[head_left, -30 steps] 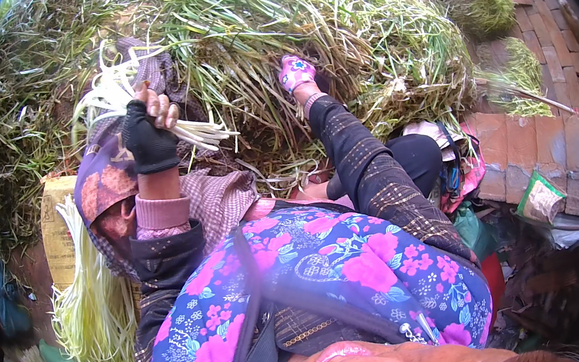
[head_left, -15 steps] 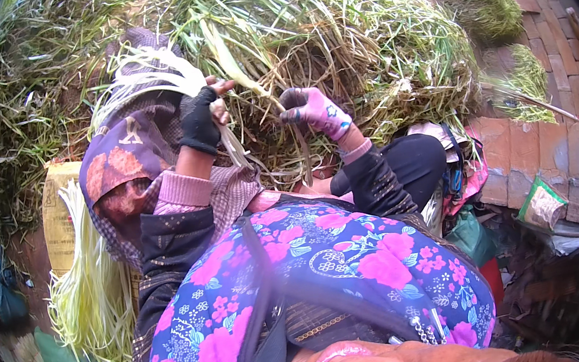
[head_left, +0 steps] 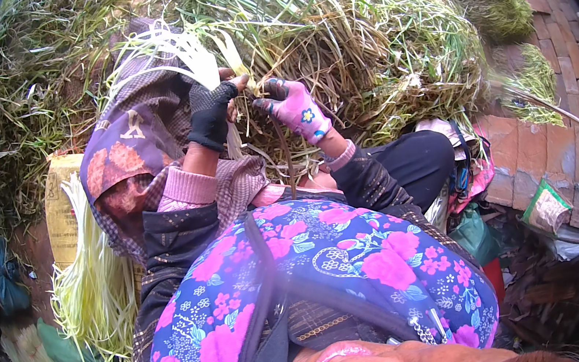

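Observation:
My left hand (head_left: 211,116), in a black fingerless glove, is closed round a bunch of pale, blanched chive-like stalks (head_left: 198,64) whose leaves fan out to the upper left. Its white lower ends show beneath the fist. My right hand (head_left: 300,111) wears a pink glove with a flower pattern and dark fingertips. Its fingers pinch the lower end of a separate yellowish stalk (head_left: 234,57), close beside the left fingertips. A thin brownish strip (head_left: 290,162) hangs under the right hand; whether the fingers grip it I cannot tell.
A large heap of green and withered leaves (head_left: 359,45) lies beyond my hands. A purple checked cloth (head_left: 165,109) drapes over my left side. At left, more pale stalks (head_left: 91,298) rest by a yellow sack (head_left: 64,212). Bricks (head_left: 534,154) and a green bag (head_left: 475,236) are at right.
My right hand has moved left, up to my left hand, bringing the lower end of the single stalk with it. The thin strip has shifted left too.

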`<state>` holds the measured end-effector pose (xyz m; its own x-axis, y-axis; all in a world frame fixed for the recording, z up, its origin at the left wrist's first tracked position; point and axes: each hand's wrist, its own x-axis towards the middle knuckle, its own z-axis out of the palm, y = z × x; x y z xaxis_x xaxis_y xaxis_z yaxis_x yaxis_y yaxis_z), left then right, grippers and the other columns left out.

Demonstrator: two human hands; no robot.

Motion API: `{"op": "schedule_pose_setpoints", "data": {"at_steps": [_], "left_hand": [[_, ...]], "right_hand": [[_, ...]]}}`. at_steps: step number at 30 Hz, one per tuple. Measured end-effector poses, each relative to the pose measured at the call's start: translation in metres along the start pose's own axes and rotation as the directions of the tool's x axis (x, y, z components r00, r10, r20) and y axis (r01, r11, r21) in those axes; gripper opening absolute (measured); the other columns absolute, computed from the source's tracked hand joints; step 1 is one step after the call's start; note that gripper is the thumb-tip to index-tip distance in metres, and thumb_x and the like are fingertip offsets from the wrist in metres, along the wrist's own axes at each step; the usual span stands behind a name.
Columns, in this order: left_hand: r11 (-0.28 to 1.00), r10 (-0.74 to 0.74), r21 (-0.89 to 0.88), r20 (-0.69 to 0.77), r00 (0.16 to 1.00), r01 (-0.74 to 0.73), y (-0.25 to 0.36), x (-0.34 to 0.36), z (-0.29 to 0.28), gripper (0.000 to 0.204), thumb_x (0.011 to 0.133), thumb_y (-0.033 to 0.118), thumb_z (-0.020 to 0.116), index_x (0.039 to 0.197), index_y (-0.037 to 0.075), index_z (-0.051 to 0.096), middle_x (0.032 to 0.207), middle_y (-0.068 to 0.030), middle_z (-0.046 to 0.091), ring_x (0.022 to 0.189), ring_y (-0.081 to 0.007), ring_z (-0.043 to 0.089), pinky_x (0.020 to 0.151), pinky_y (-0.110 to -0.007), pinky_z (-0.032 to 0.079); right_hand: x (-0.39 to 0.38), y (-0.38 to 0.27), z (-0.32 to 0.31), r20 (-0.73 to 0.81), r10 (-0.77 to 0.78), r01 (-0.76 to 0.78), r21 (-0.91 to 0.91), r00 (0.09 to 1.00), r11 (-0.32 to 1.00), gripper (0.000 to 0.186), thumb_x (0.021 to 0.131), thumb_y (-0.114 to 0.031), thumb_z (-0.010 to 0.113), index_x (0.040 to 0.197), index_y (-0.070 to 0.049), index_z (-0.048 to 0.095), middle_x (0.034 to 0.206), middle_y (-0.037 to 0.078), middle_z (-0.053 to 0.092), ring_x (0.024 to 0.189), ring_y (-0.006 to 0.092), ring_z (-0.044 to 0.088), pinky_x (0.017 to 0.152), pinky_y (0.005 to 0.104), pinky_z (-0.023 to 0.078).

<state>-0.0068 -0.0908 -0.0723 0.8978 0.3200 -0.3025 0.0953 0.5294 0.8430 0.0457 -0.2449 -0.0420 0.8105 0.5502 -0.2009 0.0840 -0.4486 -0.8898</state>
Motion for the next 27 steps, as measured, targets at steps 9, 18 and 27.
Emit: {"op": "schedule_pose_setpoints", "data": {"at_steps": [9,18,27], "left_hand": [[0.998,0.063,-0.002,-0.037,0.997,-0.063,-0.014,0.009,-0.005,0.029,0.067,0.009,0.073,0.09,0.004,0.055,0.067,-0.0006,0.053,0.042,-0.0068,0.043,0.037,-0.022,0.033],[0.992,0.122,0.02,-0.005,0.993,-0.122,-0.012,0.006,-0.003,0.021,0.068,0.007,0.07,0.083,0.004,0.057,0.064,0.0,0.053,0.042,-0.0074,0.044,0.036,-0.022,0.034],[0.986,0.168,0.005,-0.045,0.985,-0.168,-0.015,0.003,0.005,0.019,0.07,0.007,0.07,0.084,0.001,0.059,0.062,-0.0005,0.054,0.042,-0.0075,0.046,0.037,-0.023,0.037]], "right_hand": [[0.003,0.009,0.009,-0.021,0.062,-0.055,0.249,0.998,0.967,0.024,0.082,-0.017,0.067,0.096,0.002,0.062,0.078,0.003,0.064,0.07,0.0072,0.055,0.065,0.023,0.045],[0.002,0.008,0.011,-0.061,0.145,-0.093,0.516,0.988,0.852,0.017,0.082,-0.014,0.066,0.091,0.0,0.063,0.077,-0.002,0.062,0.065,0.004,0.052,0.058,0.0186,0.042],[0.001,0.009,0.01,-0.129,0.211,-0.11,0.541,0.969,0.834,0.012,0.083,-0.013,0.065,0.085,-0.002,0.063,0.071,-0.003,0.06,0.062,0.0035,0.051,0.055,0.018,0.039]]}}
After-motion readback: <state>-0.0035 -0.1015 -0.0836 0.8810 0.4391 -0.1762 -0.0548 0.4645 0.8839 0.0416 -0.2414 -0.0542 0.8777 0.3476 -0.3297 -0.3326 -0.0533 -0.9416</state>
